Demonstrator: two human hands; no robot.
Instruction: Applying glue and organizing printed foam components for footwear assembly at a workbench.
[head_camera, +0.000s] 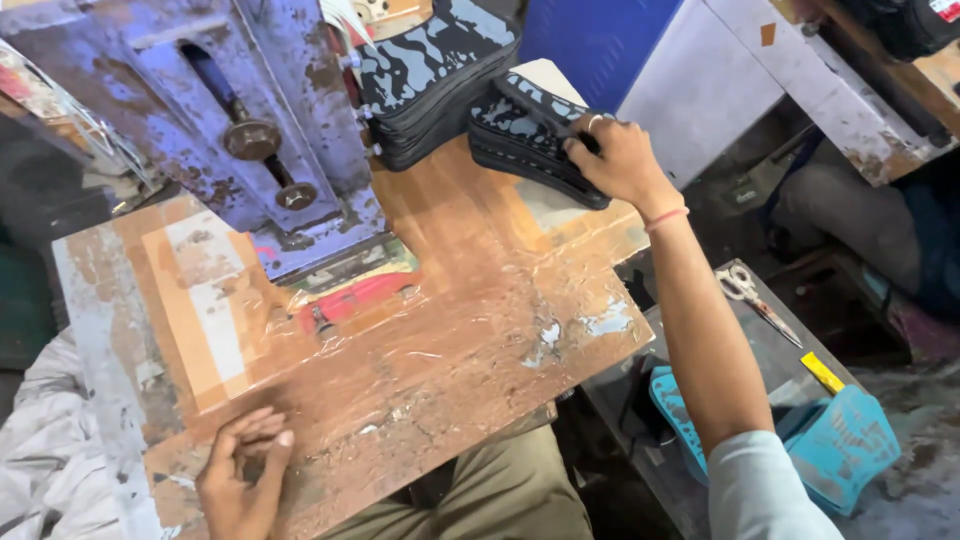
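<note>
Right hand (620, 160) grasps camo sole stack (530, 135) at 1 o'clock on taped wooden worktable (470, 330); left hand (240, 475) rests loosely curled, released, at 7 o'clock.

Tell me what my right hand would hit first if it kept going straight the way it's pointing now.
The right hand already rests on the smaller stack of patterned black soles. Straight on, it would probably meet the taller stack beside the blue machine, though depth is unclear.
</note>
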